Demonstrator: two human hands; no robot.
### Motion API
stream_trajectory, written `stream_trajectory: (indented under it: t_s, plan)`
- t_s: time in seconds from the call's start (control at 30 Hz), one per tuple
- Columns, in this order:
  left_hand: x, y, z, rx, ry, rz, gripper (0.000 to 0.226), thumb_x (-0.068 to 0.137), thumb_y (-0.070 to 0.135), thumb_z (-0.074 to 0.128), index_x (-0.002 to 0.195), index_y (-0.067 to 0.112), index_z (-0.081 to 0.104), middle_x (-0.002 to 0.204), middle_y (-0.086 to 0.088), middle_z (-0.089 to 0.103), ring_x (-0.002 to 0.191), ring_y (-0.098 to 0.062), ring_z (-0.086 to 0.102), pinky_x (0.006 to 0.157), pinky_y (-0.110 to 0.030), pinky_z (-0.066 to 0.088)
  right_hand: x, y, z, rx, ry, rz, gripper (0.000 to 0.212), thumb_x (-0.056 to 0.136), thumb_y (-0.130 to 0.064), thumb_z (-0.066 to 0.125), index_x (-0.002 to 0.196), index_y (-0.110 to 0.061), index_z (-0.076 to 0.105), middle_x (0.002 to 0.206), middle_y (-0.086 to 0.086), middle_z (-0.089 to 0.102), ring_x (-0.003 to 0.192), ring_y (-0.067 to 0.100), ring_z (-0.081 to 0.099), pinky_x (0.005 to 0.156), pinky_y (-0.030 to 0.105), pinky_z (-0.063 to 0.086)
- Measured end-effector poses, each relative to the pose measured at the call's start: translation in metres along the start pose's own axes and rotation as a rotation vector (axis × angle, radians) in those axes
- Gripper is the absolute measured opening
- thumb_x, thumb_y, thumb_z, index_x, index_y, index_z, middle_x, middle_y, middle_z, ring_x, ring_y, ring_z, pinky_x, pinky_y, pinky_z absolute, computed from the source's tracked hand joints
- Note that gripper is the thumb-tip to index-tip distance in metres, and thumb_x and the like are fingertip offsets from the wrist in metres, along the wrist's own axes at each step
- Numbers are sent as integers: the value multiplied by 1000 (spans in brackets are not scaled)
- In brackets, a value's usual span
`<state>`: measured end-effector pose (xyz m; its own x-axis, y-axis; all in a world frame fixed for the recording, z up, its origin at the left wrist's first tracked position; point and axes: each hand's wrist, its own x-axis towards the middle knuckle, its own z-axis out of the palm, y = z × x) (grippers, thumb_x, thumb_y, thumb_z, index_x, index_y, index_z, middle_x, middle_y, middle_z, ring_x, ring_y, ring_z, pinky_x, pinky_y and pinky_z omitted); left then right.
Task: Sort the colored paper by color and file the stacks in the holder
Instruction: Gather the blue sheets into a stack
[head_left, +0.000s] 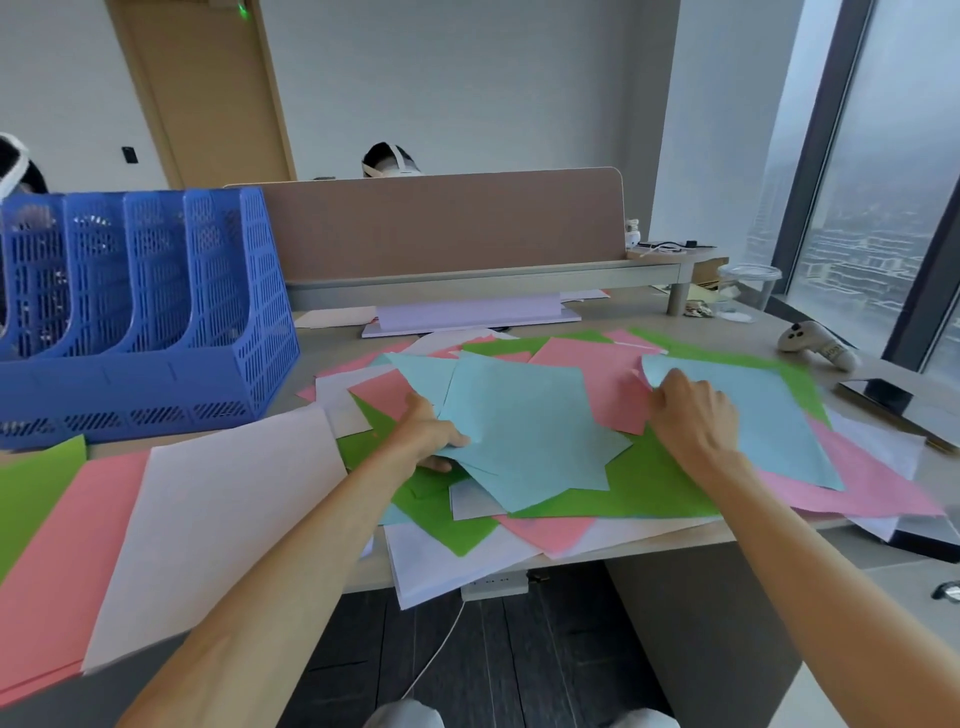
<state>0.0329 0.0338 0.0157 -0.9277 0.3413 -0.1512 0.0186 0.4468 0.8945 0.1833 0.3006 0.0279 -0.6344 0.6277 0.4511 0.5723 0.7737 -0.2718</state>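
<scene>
Mid-sort at an office desk (649, 545), gathering the light blue sheets out of a mixed spread of pink, green, white and blue paper. Left hand (428, 431) clamped on a fanned bunch of blue sheets (524, 426), thumb on top, fingers (434, 462) underneath, holding the bunch just above the heap. Right hand (691, 415) pinching the curled near corner of another blue sheet (769, 415), which lies flat over pink and green paper toward the window side. Already laid out at the near left edge: a green stack (36, 483), a pink stack (67, 561) and a white stack (218, 525), side by side and overhanging the desk. Blue file holder (145, 322) standing at the far left, all visible compartments seemingly empty, though mesh walls hide part of the insides. Loose heap (597, 499) still thick in the middle of the desk, several sheets hanging over the front edge.

By the look of it, sorting well under way but nowhere near filing. Next move likely calling for lifting the pinched sheet clear without dragging its neighbours, sliding it onto the left-hand bunch, then squaring the edges.
</scene>
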Motion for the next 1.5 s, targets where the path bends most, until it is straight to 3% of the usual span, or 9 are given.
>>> stream_trajectory:
  t_s: [0.23,0.4,0.6,0.7,0.77,0.87,1.03,1.23,1.5]
  plan:
    - [3,-4,-3,-37,-126,-16,85,54,5,86,125,12,39,118,-8,62,101,-25,64,85,-41,57,-44,-68,-3,380,-431,-315,31,95,-42,49,110,-20,65,110,10,67,105,31,60,81,33,45]
    - [-5,-4,-5,-155,-109,-27,75,66,24,81,128,13,40,114,-10,65,93,-24,69,62,-33,58,-47,-77,2,315,-512,-283,60,97,-61,28,135,-22,53,143,5,48,137,27,36,108,39,29]
    - [-8,-3,1,-126,-47,-10,100,68,35,80,143,8,20,138,-9,48,117,-26,57,93,-43,52,-56,-80,24,78,-604,-385,47,100,-48,20,116,-20,54,122,15,57,119,34,50,101,46,38]
    - [-9,-3,7,-108,-32,18,101,75,20,80,148,6,10,144,-7,40,127,-27,47,106,-41,42,-57,-92,23,77,-636,-379,56,89,-60,7,95,-22,49,111,12,61,111,36,53,95,48,40]
    - [-10,-5,8,-108,1,69,98,77,11,76,148,8,8,145,-9,41,127,-27,47,105,-41,42,-55,-96,20,111,-651,-362,66,86,-62,6,107,-23,55,122,9,61,118,37,50,98,47,38]
    - [-17,-2,2,-115,101,212,71,82,7,69,138,14,25,127,-2,54,116,-23,55,88,-33,49,-40,-89,20,396,-498,-163,56,97,-49,40,146,-21,38,147,10,44,135,33,38,109,41,34]
    - [-35,6,-28,-304,209,440,47,85,9,69,123,18,43,120,5,60,112,-15,58,94,-31,48,-21,-79,16,1101,-362,239,93,79,-51,73,147,-11,23,151,10,38,135,24,43,108,40,38]
    - [-50,27,-55,-363,238,604,36,85,8,69,107,31,53,111,11,67,105,-8,64,93,-34,51,-12,-105,-17,1388,-210,45,29,80,-14,77,106,-13,64,103,3,72,80,5,69,65,20,55]
    - [-66,61,-83,-420,200,705,44,84,8,71,122,17,50,115,5,67,103,-8,66,85,-27,55,-5,-116,-50,1556,1,-76,31,79,-3,74,108,-7,63,98,-2,72,78,5,68,64,19,53]
